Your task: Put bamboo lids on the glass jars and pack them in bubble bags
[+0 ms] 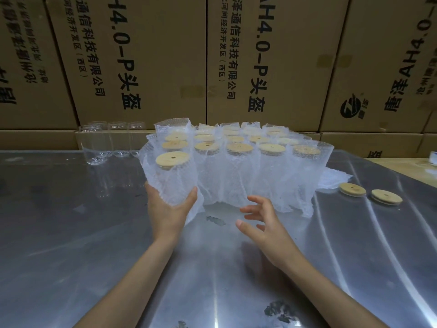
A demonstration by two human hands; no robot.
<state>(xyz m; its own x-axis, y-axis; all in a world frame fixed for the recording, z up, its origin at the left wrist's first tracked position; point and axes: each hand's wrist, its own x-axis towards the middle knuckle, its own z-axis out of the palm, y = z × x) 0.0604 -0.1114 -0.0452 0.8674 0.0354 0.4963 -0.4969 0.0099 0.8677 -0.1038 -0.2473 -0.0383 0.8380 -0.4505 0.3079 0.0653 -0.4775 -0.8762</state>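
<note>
A bubble-bagged glass jar with a round bamboo lid (172, 176) is gripped at its base by the left hand (169, 209), left of centre above the shiny metal counter (71, 233). The right hand (262, 223) is held spread, touching nothing, just before the bagged rows.

Soft, even light falls from overhead, throwing pale streaks of glare on the metal table (354, 245) right of the right hand (262, 223). Beyond both hands the cardboard boxes (146, 58) bow with wide-angle distortion, dimming toward the corners.
</note>
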